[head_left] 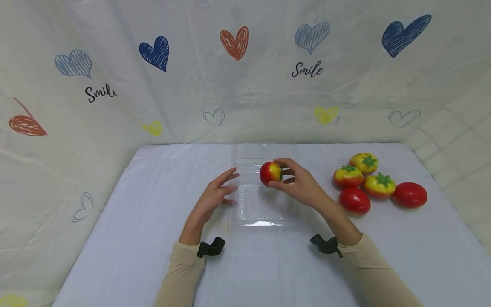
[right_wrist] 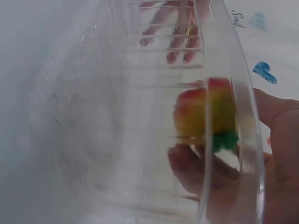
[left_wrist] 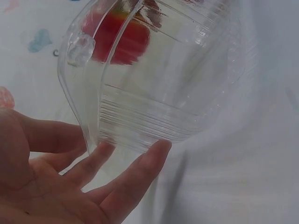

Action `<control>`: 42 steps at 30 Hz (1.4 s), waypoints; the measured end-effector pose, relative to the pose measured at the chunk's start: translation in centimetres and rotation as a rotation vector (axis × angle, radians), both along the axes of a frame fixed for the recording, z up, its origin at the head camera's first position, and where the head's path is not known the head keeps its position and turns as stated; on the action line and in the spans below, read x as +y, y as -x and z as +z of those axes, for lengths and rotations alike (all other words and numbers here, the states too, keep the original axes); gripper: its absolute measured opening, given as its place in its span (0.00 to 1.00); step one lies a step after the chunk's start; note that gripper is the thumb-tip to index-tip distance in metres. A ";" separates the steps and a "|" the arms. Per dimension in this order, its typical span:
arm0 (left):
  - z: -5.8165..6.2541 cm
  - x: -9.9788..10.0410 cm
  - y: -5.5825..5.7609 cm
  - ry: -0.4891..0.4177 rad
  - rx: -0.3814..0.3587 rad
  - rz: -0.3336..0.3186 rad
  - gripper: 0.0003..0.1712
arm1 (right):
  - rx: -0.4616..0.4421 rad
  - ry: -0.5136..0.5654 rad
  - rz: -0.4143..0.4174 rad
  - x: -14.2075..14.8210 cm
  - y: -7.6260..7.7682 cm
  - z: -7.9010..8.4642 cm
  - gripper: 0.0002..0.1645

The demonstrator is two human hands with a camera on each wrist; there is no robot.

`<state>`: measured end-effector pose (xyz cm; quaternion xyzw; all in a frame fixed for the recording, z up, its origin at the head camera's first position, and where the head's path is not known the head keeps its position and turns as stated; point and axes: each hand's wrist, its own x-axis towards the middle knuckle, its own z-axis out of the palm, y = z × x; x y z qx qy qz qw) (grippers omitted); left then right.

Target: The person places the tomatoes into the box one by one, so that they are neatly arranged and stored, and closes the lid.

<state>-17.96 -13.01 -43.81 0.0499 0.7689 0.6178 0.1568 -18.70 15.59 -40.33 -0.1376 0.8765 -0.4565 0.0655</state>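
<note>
My right hand (head_left: 303, 184) grips a red and yellow tomato (head_left: 269, 173) by its green-leafed end, thumb on the near side and fingers on the far side. Below it, in the middle of the table, sits a clear plastic box (head_left: 249, 207) with ribbed walls, its lid folded back. Seen through the wall in the right wrist view, the tomato (right_wrist: 198, 112) is tilted with its leaves toward the palm. At the box's left side, my left hand (head_left: 212, 197) has its fingers loosely extended, fingertips (left_wrist: 161, 148) right at the ribbed wall.
Several more tomatoes lie grouped at the right of the white-covered table (head_left: 153, 213): yellow ones with green leaves (head_left: 379, 186) and plain red sides (head_left: 409, 195) showing. A white cloth with printed hearts (head_left: 234, 42) hangs behind the table's far edge.
</note>
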 end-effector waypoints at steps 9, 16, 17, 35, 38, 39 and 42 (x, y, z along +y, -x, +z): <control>-0.3 -0.2 0.1 0.007 -0.011 0.007 0.36 | 0.025 -0.008 0.019 -1.0 -0.1 -0.8 0.44; 0.0 -0.2 -0.2 -0.012 -0.018 0.014 0.36 | 0.026 -0.027 0.021 -1.8 -0.3 -0.9 0.44; 0.0 -0.2 -0.2 -0.010 -0.017 0.015 0.36 | 0.025 -0.023 0.020 -1.9 -0.2 -0.9 0.44; 0.2 0.0 -0.1 -0.017 -0.022 0.003 0.35 | -0.007 -0.023 0.008 -3.5 -0.5 -1.5 0.45; 0.2 0.0 -0.1 -0.014 -0.023 0.003 0.36 | -0.011 -0.017 0.008 -3.8 -0.5 -1.7 0.45; 0.2 0.0 -0.1 -0.012 -0.024 0.003 0.36 | -0.013 -0.015 0.009 -3.9 -0.5 -1.8 0.45; 0.1 0.0 -0.1 -0.008 -0.026 0.000 0.36 | -0.017 -0.008 0.010 -4.2 -0.5 -2.0 0.45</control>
